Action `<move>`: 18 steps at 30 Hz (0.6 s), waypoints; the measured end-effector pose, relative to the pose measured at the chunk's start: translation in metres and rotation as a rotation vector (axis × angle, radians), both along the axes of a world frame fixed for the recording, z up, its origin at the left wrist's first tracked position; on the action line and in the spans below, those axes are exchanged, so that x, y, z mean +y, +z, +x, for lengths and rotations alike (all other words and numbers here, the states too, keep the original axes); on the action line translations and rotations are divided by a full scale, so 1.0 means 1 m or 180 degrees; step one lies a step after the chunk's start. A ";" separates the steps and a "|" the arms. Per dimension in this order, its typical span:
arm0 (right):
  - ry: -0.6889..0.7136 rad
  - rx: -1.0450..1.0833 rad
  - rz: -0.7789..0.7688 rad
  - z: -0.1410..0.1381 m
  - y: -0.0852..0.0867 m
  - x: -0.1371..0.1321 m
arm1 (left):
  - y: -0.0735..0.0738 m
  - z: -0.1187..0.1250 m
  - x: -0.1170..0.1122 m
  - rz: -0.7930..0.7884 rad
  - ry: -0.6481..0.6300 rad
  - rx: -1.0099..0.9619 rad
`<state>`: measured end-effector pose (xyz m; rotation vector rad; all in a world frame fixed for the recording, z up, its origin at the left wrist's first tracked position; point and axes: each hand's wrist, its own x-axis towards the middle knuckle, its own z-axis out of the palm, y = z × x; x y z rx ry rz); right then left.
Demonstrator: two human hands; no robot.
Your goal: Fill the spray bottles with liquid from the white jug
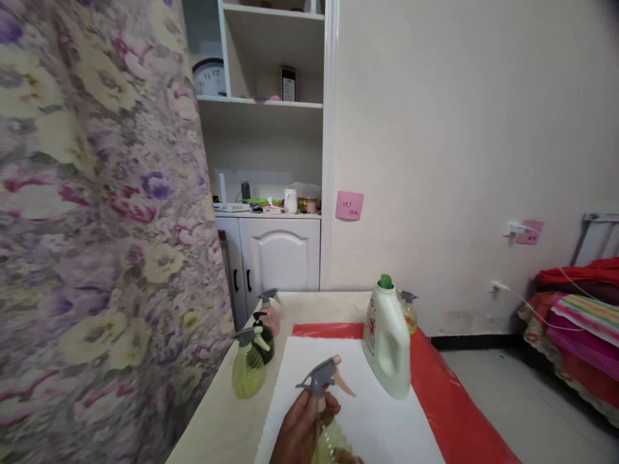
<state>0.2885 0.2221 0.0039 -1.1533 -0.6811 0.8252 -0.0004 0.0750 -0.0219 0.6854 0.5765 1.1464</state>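
My left hand (296, 430) is closed round the neck of a spray bottle (333, 439) with a see-through yellow-green body. Its grey spray head (320, 376) stands above my fingers, with a peach nozzle and trigger pointing right. Low at the frame's bottom edge, a small part of my right hand (346, 456) shows against the bottle's body; the rest is cut off. White paper (387, 430) lies beneath the hands. Right of them stands a large pale green jug (387, 341) with its handle towards the right and a green spout at the open top.
At the table's left edge stand a yellow-green spray bottle (248, 370), a dark pump bottle (264, 341) and a pink spray bottle (269, 314). Another spray bottle (409, 314) is partly behind the jug. Red sheeting (449, 399) borders the paper. A floral curtain (106, 232) hangs close on the left.
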 end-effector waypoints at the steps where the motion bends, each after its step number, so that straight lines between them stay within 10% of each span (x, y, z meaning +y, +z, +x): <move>1: -0.0001 0.0004 -0.0015 -0.001 -0.001 0.001 | 0.001 -0.001 -0.001 0.0057 -0.0005 -0.0007; 18: 0.0035 0.0215 -0.0187 -0.013 0.018 -0.006 | 0.023 -0.065 0.023 0.0218 0.1574 -0.0816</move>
